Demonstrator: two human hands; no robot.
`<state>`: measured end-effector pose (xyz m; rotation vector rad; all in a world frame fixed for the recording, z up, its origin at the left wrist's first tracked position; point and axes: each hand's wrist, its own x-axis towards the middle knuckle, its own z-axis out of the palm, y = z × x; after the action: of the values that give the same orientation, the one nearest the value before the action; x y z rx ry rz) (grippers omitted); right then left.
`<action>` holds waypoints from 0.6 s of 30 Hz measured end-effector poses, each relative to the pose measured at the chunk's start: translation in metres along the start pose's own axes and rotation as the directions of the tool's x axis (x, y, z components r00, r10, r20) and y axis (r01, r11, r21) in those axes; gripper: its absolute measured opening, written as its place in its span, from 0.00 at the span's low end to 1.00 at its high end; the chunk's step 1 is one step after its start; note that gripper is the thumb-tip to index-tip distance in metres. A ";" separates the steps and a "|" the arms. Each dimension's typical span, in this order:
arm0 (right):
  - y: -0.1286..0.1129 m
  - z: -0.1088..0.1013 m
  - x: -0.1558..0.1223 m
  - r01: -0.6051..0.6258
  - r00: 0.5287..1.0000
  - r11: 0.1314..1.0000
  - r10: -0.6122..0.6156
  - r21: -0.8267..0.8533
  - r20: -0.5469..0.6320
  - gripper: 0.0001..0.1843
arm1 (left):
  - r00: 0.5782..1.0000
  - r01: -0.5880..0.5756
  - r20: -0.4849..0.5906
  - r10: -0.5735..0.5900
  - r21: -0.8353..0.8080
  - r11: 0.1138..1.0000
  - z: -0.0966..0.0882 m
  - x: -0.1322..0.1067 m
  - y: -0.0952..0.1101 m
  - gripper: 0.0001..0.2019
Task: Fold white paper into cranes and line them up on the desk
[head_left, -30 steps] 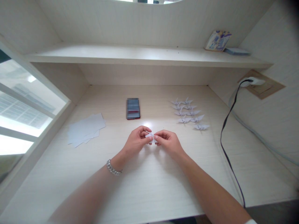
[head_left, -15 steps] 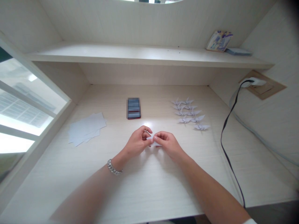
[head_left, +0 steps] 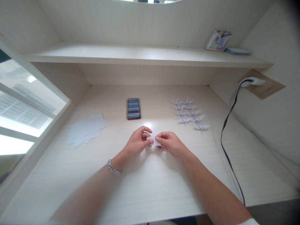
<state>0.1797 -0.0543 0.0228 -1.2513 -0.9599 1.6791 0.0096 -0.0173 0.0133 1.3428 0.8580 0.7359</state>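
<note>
The left hand [head_left: 139, 140] and the right hand [head_left: 172, 143] occupy the centre of the frame, above the pale wood-grain bench [head_left: 140, 190]; the fingers of both grasp one small, white, folded piece of paper [head_left: 154, 142], located between them. The left thumb presses the left part of the piece, with the index finger curved clear above it; the right thumb and index finger pinch the right part; the exact fold is partly covered by the fingers. A silver chain-link bracelet [head_left: 114, 168] encircles the left wrist. Loose white paper sheets [head_left: 86, 128] lie overlapped at centre left; a dark rectangular object with a red edge [head_left: 133, 109] lies above the left hand; white folded-paper cranes [head_left: 193, 113] stand grouped right of centre.
</note>
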 end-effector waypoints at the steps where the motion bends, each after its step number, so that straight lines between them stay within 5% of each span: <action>1: 0.001 0.000 0.001 0.011 1.000 1.000 -0.011 -0.017 -0.010 0.15 | 1.000 -0.002 -0.004 0.002 0.000 1.000 0.000 0.000 0.000 0.16; 8: 0.007 0.009 0.006 0.160 0.963 0.931 -0.220 -0.330 -0.153 0.11 | 0.999 0.003 -0.043 -0.004 -0.031 1.000 0.001 0.000 0.000 0.16; 18: 0.005 0.005 0.004 0.148 0.970 0.943 -0.197 -0.298 -0.141 0.13 | 0.999 0.016 -0.037 -0.018 -0.056 0.998 -0.001 0.002 0.000 0.16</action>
<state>0.1729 -0.0527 0.0176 -1.4265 -1.2009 1.3076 0.0095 -0.0150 0.0135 1.2745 0.8723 0.7687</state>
